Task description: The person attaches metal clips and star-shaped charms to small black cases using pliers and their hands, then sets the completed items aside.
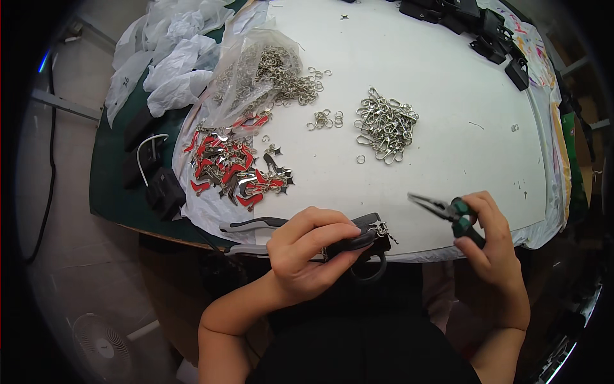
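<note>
1. From my head, the left fisheye camera is looking down at my left hand (306,253) and right hand (495,243).
2. It is facing the white tabletop (467,160) from near above.

A broad bare stretch of flat white tabletop sheet (473,163) gave passage right of the heaped silver metal swivel clasps (387,125), above the right hand (495,240). A narrower lane ran between those clasps and the red-and-black shoe-shaped charms (224,163), pinched by a small cluster of silver rings (326,120). A crumpled clear plastic bag (240,70) blocked the upper left, black boxy pieces (492,35) the upper right, and grey-and-black curved handles (256,223) the near-left edge.
</note>
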The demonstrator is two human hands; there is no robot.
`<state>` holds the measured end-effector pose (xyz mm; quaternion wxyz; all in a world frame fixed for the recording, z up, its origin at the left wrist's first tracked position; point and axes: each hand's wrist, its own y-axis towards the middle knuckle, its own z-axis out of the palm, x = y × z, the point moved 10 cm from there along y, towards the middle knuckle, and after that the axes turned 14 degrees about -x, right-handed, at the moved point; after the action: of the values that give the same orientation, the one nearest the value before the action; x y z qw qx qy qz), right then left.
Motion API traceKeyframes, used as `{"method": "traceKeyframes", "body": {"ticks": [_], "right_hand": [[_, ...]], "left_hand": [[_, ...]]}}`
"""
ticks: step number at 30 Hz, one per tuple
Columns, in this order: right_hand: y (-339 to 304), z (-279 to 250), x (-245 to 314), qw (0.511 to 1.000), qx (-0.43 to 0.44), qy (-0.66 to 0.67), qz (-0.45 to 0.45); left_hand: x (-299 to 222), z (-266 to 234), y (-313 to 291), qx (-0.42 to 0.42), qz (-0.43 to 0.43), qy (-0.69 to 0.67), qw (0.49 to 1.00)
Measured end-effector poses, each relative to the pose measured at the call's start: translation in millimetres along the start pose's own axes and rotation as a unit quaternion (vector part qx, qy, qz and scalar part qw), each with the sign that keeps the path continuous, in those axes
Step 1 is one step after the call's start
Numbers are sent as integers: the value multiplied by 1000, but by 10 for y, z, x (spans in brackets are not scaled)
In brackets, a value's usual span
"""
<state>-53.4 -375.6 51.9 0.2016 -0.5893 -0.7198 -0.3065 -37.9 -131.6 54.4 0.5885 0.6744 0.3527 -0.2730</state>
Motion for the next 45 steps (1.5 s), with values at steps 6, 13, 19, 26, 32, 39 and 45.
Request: {"method": "traceKeyframes", "body": {"ticks": [6, 13, 19, 26, 32, 39, 45], "right_hand": [[136, -314, -1150, 960, -185, -158, 136], [263, -332, -1215, 880, -237, -410, -19], [878, 254, -32, 968, -168, -105, -152], [1587, 1145, 283, 974, -110, -42, -191], [1687, 1376, 278, 982, -43, -44, -178], [1616, 1214, 210, 999, 33, 22, -31], [1437, 905, 273, 993, 14, 80, -90]], "left_hand": [[65, 156, -8, 35, -41, 18, 998], [94, 372, 29, 119, -74, 47, 989], [-152, -64, 135, 121, -132, -50, 983], [-55, -1710, -216, 96, -226, -80, 966], [127, -2868, -1245, 161, -383, 247, 875], [188, -1562, -196, 262, -257, 150, 918], [545, -220, 871, 323, -166, 66, 929]]}}
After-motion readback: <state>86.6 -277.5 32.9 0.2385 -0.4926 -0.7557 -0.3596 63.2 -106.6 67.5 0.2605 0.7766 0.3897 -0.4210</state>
